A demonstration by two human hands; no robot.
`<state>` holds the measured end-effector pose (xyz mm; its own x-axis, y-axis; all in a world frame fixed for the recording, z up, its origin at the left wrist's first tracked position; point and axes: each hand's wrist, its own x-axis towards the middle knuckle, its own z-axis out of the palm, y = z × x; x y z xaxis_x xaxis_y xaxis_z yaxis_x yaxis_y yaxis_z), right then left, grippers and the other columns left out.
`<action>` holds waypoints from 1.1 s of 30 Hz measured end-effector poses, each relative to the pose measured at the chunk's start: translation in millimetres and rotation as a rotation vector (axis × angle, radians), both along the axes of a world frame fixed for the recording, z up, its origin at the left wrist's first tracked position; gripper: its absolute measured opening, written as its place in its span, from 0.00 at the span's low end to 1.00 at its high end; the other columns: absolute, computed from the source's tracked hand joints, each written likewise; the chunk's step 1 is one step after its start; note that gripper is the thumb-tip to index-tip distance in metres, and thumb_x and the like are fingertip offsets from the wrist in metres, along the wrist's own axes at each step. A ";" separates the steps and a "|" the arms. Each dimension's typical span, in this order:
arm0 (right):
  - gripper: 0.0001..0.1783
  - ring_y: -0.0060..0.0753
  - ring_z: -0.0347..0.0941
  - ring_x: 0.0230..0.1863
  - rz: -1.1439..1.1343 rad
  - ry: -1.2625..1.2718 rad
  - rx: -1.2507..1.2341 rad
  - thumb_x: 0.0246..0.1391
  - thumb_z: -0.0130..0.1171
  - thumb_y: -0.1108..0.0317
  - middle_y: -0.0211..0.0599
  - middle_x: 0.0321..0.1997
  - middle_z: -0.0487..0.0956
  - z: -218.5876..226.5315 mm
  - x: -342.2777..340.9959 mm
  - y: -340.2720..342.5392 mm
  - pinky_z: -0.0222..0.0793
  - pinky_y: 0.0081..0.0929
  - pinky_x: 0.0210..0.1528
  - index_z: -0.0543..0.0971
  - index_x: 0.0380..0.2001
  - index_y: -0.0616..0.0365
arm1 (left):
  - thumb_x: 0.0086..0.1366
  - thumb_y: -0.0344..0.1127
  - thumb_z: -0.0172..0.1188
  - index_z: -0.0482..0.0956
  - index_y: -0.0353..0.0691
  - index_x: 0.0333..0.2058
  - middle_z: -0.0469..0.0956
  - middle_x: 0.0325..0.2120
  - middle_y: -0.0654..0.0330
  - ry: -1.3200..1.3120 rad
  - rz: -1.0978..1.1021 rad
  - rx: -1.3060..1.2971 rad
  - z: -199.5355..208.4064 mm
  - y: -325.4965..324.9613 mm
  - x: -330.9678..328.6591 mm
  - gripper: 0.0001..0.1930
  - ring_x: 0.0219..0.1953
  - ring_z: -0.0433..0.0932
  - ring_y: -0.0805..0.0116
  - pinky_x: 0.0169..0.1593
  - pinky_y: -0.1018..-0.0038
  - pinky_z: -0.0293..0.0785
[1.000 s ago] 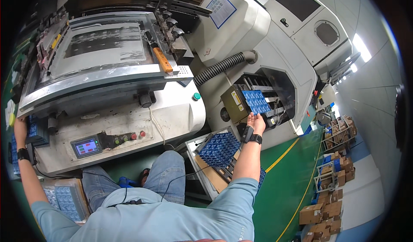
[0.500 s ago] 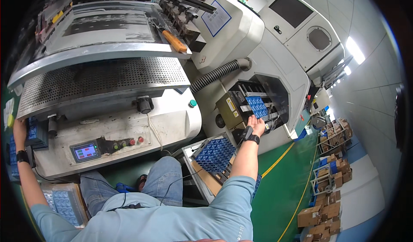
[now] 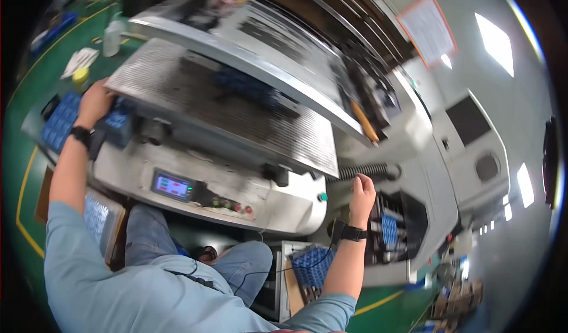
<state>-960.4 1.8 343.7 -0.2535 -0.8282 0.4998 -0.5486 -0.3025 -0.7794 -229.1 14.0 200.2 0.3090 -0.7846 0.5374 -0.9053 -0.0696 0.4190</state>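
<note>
My left hand (image 3: 94, 103) is at the left corner of the machine's perforated metal table, beside stacked blue circuit board panels (image 3: 118, 123). Its fingers are blurred and partly hidden, so their grip cannot be made out. More blue panels (image 3: 59, 123) lie to the left of that wrist. Raised before the right end of the table, my right hand (image 3: 362, 198) has its fingers curled in, and nothing shows in them. A single blue panel (image 3: 389, 229) lies in the opening of the white machine, right of my right wrist. Under the raised screen frame, a dark blue panel (image 3: 245, 87) appears on the perforated table (image 3: 171, 90).
The metal-edged screen frame (image 3: 260, 58) slants over the table, with an orange-handled spatula (image 3: 365, 123) at its right end. A control screen (image 3: 172, 185) is on the front. A blue lattice rack (image 3: 312, 265) stands by my right knee. A corrugated hose (image 3: 370, 170) runs behind my right hand.
My view has swung left. My right hand has come away from the blue panel in the white machine, and its spread fingers have curled. My left hand stays by the stacked panels.
</note>
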 end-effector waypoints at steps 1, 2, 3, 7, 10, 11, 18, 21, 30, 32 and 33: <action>0.10 0.32 0.76 0.34 0.054 0.181 -0.022 0.61 0.55 0.69 0.37 0.34 0.81 7.5 36.8 -6.8 0.73 0.28 0.38 0.79 0.42 0.64 | 0.65 0.41 0.54 0.77 0.43 0.51 0.78 0.45 0.46 0.037 0.050 0.045 8.1 8.7 0.2 0.18 0.48 0.76 0.42 0.51 0.56 0.73; 0.10 0.35 0.78 0.35 0.084 0.362 -0.059 0.61 0.55 0.70 0.40 0.35 0.82 11.0 62.1 -11.8 0.73 0.29 0.40 0.79 0.41 0.65 | 0.65 0.41 0.54 0.77 0.43 0.51 0.79 0.45 0.46 0.077 0.077 0.080 14.0 11.5 -2.1 0.18 0.48 0.76 0.43 0.51 0.56 0.73; 0.10 0.35 0.78 0.35 0.115 0.371 -0.064 0.61 0.55 0.70 0.40 0.35 0.82 8.8 83.4 -26.0 0.73 0.29 0.40 0.79 0.41 0.65 | 0.65 0.41 0.54 0.77 0.43 0.51 0.79 0.45 0.46 0.088 0.107 0.079 18.0 18.5 -3.7 0.18 0.48 0.76 0.43 0.51 0.56 0.73; 0.13 0.49 0.80 0.45 0.234 0.769 0.014 0.60 0.57 0.63 0.51 0.39 0.82 8.7 173.1 -77.2 0.73 0.35 0.48 0.82 0.41 0.60 | 0.65 0.42 0.53 0.78 0.44 0.50 0.79 0.43 0.47 0.140 0.206 0.137 31.8 31.9 -11.4 0.18 0.48 0.77 0.46 0.51 0.57 0.74; 0.16 0.50 0.79 0.45 0.195 0.785 0.024 0.59 0.56 0.59 0.50 0.38 0.83 -1.9 205.4 -105.3 0.73 0.37 0.49 0.82 0.39 0.60 | 0.64 0.42 0.54 0.78 0.44 0.50 0.79 0.43 0.48 0.167 0.204 0.144 37.8 32.9 -15.8 0.18 0.48 0.77 0.47 0.51 0.57 0.74; 0.17 0.51 0.79 0.46 0.170 0.789 0.032 0.59 0.56 0.57 0.50 0.38 0.83 -4.7 209.3 -113.2 0.72 0.38 0.49 0.83 0.39 0.60 | 0.64 0.41 0.54 0.78 0.45 0.50 0.79 0.42 0.48 0.171 0.199 0.147 39.0 31.7 -17.4 0.18 0.47 0.77 0.47 0.51 0.57 0.74; 0.19 0.56 0.77 0.47 0.158 0.778 0.218 0.58 0.56 0.55 0.52 0.41 0.82 -13.9 236.8 -138.3 0.70 0.44 0.50 0.83 0.39 0.61 | 0.63 0.42 0.54 0.79 0.45 0.49 0.79 0.44 0.49 0.190 0.216 0.174 34.9 38.4 -13.2 0.17 0.48 0.78 0.48 0.51 0.57 0.74; 0.18 0.54 0.77 0.43 0.180 0.815 0.174 0.58 0.56 0.56 0.51 0.37 0.82 -18.3 219.9 -158.3 0.70 0.43 0.46 0.82 0.35 0.61 | 0.63 0.42 0.54 0.79 0.45 0.49 0.79 0.44 0.50 0.195 0.197 0.147 37.6 36.5 -13.8 0.17 0.48 0.78 0.48 0.51 0.57 0.74; 0.11 0.28 0.71 0.22 0.313 -0.176 0.429 0.59 0.55 0.61 0.32 0.23 0.77 9.3 171.0 -127.6 0.66 0.28 0.24 0.77 0.27 0.56 | 0.64 0.42 0.55 0.78 0.45 0.51 0.79 0.43 0.49 0.175 0.174 0.182 36.4 31.1 -16.1 0.18 0.47 0.77 0.47 0.51 0.57 0.74; 0.10 0.25 0.69 0.21 0.297 -0.327 0.457 0.60 0.55 0.62 0.31 0.23 0.76 15.6 139.2 -108.1 0.65 0.26 0.23 0.76 0.28 0.55 | 0.64 0.42 0.55 0.78 0.44 0.51 0.79 0.43 0.48 0.169 0.184 0.135 32.9 31.3 -14.3 0.19 0.47 0.77 0.47 0.51 0.56 0.74; 0.10 0.26 0.69 0.22 0.274 -0.356 0.477 0.61 0.54 0.61 0.31 0.24 0.76 16.2 122.3 -96.4 0.66 0.26 0.23 0.76 0.30 0.56 | 0.64 0.42 0.55 0.78 0.44 0.52 0.79 0.43 0.48 0.167 0.194 0.117 29.9 33.1 -12.6 0.19 0.47 0.77 0.46 0.52 0.56 0.74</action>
